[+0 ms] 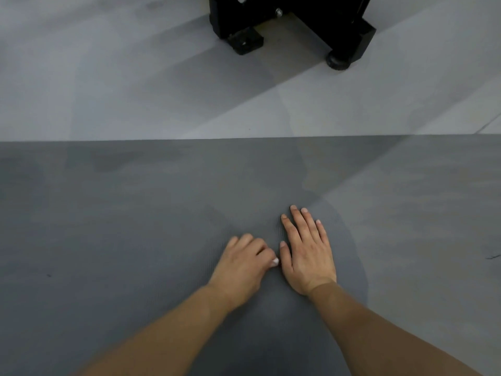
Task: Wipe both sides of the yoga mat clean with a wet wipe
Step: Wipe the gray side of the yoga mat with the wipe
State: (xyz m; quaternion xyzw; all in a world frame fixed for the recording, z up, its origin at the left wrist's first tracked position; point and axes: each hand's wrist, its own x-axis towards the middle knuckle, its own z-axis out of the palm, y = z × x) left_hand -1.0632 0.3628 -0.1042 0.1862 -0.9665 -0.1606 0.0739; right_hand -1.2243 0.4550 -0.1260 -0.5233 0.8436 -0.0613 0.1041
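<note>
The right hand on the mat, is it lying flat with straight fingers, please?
Yes, the right hand lies palm down on the grey yoga mat with fingers extended.

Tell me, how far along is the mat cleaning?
Done: the yoga mat lies unrolled flat on the floor. In hand: the right hand presses flat on it; the left hand is curled beside it. No wet wipe shows. Left: I cannot tell how much is wiped.

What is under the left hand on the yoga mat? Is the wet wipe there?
A small white bit shows at the fingertips of the left hand, whose fingers are curled on the yoga mat. It may be the wipe; the hand covers the rest.
</note>
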